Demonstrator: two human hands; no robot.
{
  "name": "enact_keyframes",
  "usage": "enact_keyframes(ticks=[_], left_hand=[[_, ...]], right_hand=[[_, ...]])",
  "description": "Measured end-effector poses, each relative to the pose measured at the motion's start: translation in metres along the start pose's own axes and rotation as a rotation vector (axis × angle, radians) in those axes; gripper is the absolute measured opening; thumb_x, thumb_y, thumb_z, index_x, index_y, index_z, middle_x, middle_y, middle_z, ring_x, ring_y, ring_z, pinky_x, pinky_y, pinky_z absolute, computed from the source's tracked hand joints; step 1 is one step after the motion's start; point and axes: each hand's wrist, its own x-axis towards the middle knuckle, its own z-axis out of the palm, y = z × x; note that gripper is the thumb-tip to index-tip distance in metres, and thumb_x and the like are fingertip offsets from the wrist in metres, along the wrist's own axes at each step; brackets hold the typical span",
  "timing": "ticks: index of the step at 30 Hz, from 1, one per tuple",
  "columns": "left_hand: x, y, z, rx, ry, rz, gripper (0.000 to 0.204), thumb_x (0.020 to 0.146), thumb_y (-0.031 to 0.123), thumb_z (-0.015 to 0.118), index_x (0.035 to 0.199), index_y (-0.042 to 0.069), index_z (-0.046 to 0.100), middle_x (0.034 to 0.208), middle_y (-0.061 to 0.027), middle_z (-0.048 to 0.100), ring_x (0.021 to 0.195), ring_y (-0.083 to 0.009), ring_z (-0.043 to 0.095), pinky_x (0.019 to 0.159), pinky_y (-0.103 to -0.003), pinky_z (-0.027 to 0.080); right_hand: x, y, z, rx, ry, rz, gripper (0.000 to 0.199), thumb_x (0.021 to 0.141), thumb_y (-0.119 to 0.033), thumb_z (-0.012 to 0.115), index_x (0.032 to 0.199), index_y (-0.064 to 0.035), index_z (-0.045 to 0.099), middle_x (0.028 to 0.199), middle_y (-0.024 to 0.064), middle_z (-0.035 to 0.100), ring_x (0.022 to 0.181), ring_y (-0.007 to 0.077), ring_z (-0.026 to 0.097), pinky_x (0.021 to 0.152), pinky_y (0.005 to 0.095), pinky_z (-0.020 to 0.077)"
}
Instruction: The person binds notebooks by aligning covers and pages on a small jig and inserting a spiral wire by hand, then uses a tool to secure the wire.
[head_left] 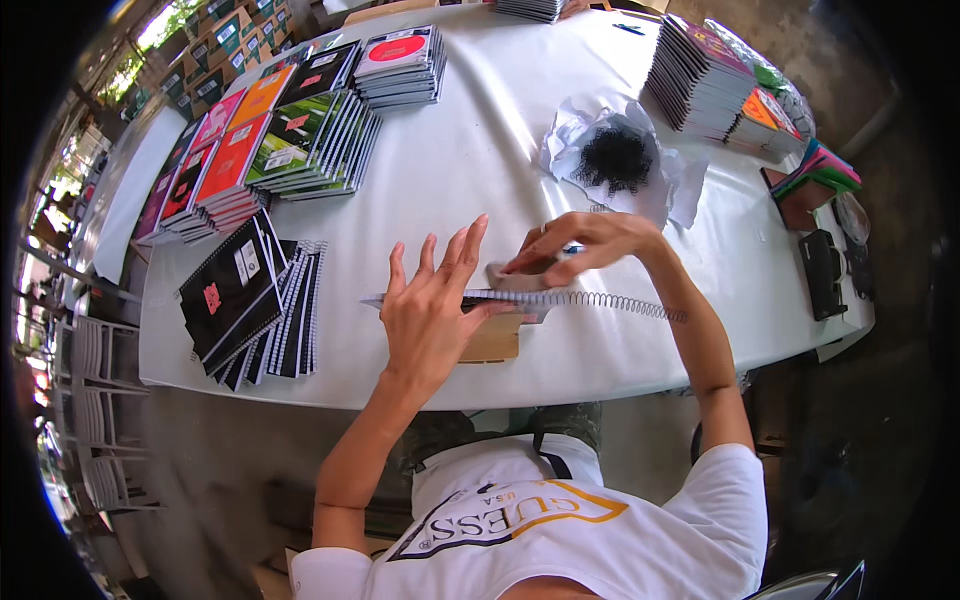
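Note:
My left hand [425,320] is at a notebook [485,297], its thumb along the near side and its other fingers stretched up and spread beyond the edge. A thin wire coil [625,302] runs along the notebook's edge and sticks out well to the right, under my right forearm. My right hand [590,245] grips a small grey-brown block [520,277] just above the bound edge. The block's exact kind is unclear. Below the notebook shows a tan, wood-like piece [490,345], partly hidden by my left hand.
Black spiral notebooks [235,290] lie fanned at the left. Stacks of colourful notebooks [310,140] stand behind them. Black coils [615,160] lie heaped on crumpled white paper [685,190]. A tall notebook stack [695,80] and a black case [822,275] are at the right.

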Motion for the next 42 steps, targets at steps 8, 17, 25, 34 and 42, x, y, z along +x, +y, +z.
enact_keyframes(ticks=[8,17,25,34,42], left_hand=[[-0.005,-0.008,-0.005,0.034,0.017,-0.008,0.094,0.064,0.051,0.074,0.145,0.018,0.040,0.104,-0.0141,0.070,0.109,-0.0339,0.062,0.101,-0.053,0.038],[-0.006,-0.009,-0.007,0.042,-0.029,-0.048,0.094,0.063,0.047,0.076,0.145,0.019,0.039,0.118,-0.0085,0.066,0.112,-0.0344,0.061,0.099,-0.049,0.042],[-0.003,-0.014,-0.009,0.037,-0.002,-0.065,0.097,0.062,0.047,0.076,0.146,0.019,0.037,0.132,-0.0059,0.058,0.117,-0.0358,0.057,0.103,-0.052,0.037],[-0.014,-0.028,-0.021,0.119,-0.005,-0.138,0.100,0.060,0.044,0.079,0.147,0.017,0.036,0.140,-0.0076,0.050,0.136,-0.0366,0.037,0.108,-0.058,0.027],[-0.032,-0.051,-0.002,-0.579,0.307,-0.380,0.124,0.059,0.014,0.089,0.152,0.006,0.008,0.155,-0.0211,0.020,0.142,-0.0304,0.028,0.113,-0.039,0.029]], right_hand=[[0.009,-0.003,0.002,0.050,0.114,-0.040,0.070,0.081,-0.048,0.066,0.116,0.0125,0.061,0.106,0.0220,0.066,0.097,0.0316,0.061,0.091,0.0410,0.0451],[0.014,0.009,0.010,0.026,0.165,-0.104,0.052,0.087,-0.042,0.064,0.113,0.0033,0.067,0.103,0.0189,0.067,0.088,0.0278,0.063,0.079,0.0360,0.0486],[0.016,-0.004,0.010,0.071,0.177,-0.061,0.049,0.086,-0.041,0.063,0.114,-0.0005,0.068,0.100,0.0119,0.067,0.090,0.0210,0.060,0.082,0.0323,0.0462],[0.044,-0.002,0.014,0.156,0.159,-0.082,0.051,0.084,-0.043,0.065,0.113,-0.0011,0.069,0.105,0.0163,0.068,0.099,0.0250,0.060,0.088,0.0382,0.0467],[0.066,0.005,0.014,0.055,0.141,-0.075,0.052,0.084,-0.040,0.066,0.110,0.0047,0.067,0.100,0.0130,0.069,0.095,0.0205,0.059,0.086,0.0336,0.0456]])
